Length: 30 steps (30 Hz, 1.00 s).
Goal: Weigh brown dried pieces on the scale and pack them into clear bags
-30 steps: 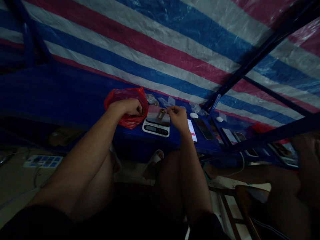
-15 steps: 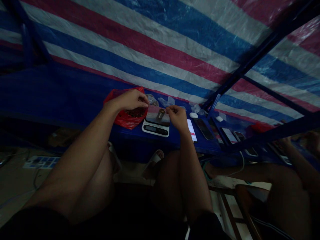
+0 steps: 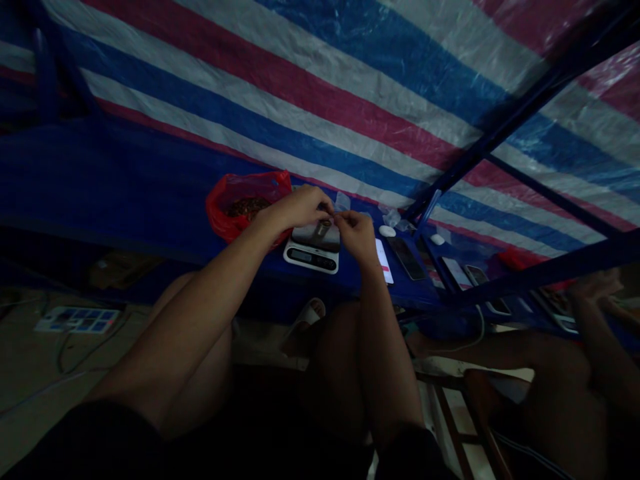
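Observation:
My left hand (image 3: 299,207) and my right hand (image 3: 356,231) meet above a small white digital scale (image 3: 313,253) on a blue-covered table (image 3: 150,193). Both hands have their fingers pinched together, fingertips almost touching; what they hold is too small and dim to name. A small cylindrical object (image 3: 323,231) lies on the scale's platform just under the hands. Left of the scale, a red plastic bag (image 3: 240,203) stands open with brownish pieces inside.
Several phones (image 3: 407,259) and a white card (image 3: 384,261) lie in a row right of the scale. Small clear plastic bags (image 3: 390,215) sit behind. A dark blue metal frame (image 3: 500,133) crosses at right. Another person's limbs (image 3: 590,313) are at far right. A power strip (image 3: 75,320) lies on the floor.
My left hand left the red bag and moved right to meet my right hand over the scale. My right hand stayed nearly in place.

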Available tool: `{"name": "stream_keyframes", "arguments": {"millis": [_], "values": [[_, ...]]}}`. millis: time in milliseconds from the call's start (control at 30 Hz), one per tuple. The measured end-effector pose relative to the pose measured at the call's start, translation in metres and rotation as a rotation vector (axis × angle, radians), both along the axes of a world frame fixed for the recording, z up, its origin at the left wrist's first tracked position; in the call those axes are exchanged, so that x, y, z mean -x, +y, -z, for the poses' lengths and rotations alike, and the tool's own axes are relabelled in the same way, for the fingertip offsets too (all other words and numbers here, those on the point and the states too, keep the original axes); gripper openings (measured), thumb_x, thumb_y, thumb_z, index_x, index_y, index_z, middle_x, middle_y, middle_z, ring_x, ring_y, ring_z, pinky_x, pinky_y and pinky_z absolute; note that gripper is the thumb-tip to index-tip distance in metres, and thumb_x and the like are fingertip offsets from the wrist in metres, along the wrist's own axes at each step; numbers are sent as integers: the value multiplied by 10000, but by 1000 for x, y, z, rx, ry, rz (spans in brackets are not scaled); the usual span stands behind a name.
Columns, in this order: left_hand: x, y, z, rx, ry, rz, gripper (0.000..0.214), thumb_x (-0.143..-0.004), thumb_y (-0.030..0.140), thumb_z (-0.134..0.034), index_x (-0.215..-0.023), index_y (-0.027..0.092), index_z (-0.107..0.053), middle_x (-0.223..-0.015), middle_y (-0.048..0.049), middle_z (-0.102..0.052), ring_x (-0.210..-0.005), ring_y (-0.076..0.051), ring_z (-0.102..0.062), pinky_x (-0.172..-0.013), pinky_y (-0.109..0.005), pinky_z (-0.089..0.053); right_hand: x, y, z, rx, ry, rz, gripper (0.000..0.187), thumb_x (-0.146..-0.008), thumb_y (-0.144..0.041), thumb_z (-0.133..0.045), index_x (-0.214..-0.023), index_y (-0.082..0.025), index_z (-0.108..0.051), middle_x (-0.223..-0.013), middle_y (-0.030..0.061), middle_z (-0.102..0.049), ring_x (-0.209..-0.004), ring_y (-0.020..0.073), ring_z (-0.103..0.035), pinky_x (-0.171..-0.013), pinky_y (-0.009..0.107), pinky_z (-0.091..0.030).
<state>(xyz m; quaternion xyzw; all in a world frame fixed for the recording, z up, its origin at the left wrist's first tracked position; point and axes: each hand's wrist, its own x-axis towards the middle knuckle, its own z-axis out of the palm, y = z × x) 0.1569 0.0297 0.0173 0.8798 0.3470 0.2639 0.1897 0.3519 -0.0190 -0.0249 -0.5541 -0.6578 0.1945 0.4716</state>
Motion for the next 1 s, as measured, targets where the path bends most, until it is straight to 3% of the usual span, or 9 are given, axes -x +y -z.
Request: {"name": "stream_keyframes", "arguments": {"millis": [733,1000], "values": [[4,-3,-4,24,15,-26,246,-881,143,-727,-1051,204,-894,-1063,-89,-866,-1005,-256,-790,-968,-337,-534,4,-4,-4,28,-31,-21,177,-880,-334,-713,-859,-192,-816,-872,85,-821,-843,257,-737,-817,392,-568],[4,-3,-3,49,-127,-11,203,-874,135,-738,-1013,181,-879,-1008,-80,-863,-937,-234,-781,-914,-341,-558,2,-2,-1,13,-36,-12,185,-897,-356,-698,-874,-209,-808,-909,75,-826,-903,266,-749,-871,404,-560]]}}
